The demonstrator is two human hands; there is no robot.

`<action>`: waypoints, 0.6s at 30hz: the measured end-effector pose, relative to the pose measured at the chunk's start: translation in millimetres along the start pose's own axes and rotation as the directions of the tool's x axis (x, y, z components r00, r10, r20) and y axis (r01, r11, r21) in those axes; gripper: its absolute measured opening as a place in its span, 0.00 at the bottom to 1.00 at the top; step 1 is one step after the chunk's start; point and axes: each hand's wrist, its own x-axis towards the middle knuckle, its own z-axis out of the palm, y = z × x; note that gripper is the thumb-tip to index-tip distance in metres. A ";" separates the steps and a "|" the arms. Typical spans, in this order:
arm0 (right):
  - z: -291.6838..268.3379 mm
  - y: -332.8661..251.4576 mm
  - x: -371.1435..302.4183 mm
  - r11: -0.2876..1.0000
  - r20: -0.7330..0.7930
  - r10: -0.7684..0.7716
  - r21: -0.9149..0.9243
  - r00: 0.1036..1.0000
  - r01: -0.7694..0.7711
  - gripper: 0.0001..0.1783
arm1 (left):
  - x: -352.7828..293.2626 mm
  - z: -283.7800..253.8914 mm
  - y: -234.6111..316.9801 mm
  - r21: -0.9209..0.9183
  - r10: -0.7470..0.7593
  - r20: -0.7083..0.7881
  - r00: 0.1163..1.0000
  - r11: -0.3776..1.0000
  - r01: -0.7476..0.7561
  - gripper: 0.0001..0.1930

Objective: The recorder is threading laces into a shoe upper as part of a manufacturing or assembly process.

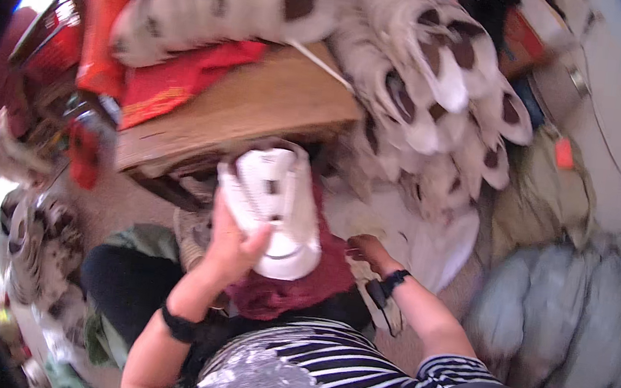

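My left hand (232, 239) is closed around the side of a white shoe upper (271, 205), thumb on top, holding it above my lap. Beneath it a dark red cloth (268, 296) is spread over my legs. To the right of the cloth, my right hand (373, 253) is low with its fingers curled. Next to its wrist is a cream-coloured piece (379, 301) with a dark edge, partly hidden by the forearm. What the right fingers hold, if anything, is too blurred to make out.
Ahead stands a wooden table (292, 88) with a red cloth (185, 80) and a long nested row of pale shoe uppers (216, 15). More uppers (433, 55) are piled right of it. Grey-blue sacks (565, 315) and an olive bag (548, 190) stand at the right.
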 end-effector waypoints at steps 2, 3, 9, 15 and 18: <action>-75.7 94.0 32.5 0.852 0.203 -0.222 -0.435 0.954 0.291 0.16 | 2.6 11.7 4.1 -0.124 -0.070 0.109 0.992 0.989 0.084 0.41; -75.8 105.8 33.9 0.866 0.193 -0.207 -0.420 0.959 0.272 0.16 | 0.5 4.0 2.2 -0.099 -0.124 0.166 0.978 0.985 0.141 0.41; -85.6 160.6 41.6 0.025 0.255 -0.314 -0.961 0.914 0.276 0.07 | -11.1 -13.5 1.3 0.184 -0.205 0.229 0.952 0.969 0.164 0.42; -53.4 134.1 54.4 0.697 -0.497 -0.585 -0.713 0.641 0.083 0.16 | -13.9 -12.7 8.5 0.115 -0.348 0.256 0.902 0.937 0.329 0.40; -48.5 121.3 66.5 0.778 -0.628 -0.495 -0.628 0.600 -0.015 0.17 | -14.3 -10.3 7.6 0.117 -0.331 0.261 0.907 0.943 0.311 0.41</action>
